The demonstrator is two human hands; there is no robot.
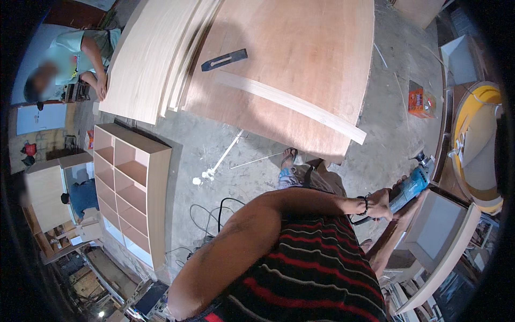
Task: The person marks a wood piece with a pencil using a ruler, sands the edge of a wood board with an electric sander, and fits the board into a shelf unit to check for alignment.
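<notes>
Off to my right, I hold a blue angle grinder (411, 188) with a dark disc-shaped head at its far end. My left arm reaches across my body, and my left hand (380, 204), with a dark bracelet at the wrist, is closed around the grinder's rear end near the cord. My right forearm comes up along the grinder's other side. Much of my right hand (398, 185) is hidden by the tool, but its fingers appear wrapped round the body. The grinder is above the floor, beside a pale drawer-like box (437, 228).
Ahead lies a large plywood sheet (300, 43) bearing a wood strip (295, 102) and a dark plane blade (224, 59). Stacked panels (150, 59) and a cubby shelf (158, 198) stand left. Cables (206, 214) trail on the floor. A co-worker (88, 53) touches the panels; another person (83, 199) crouches farther left.
</notes>
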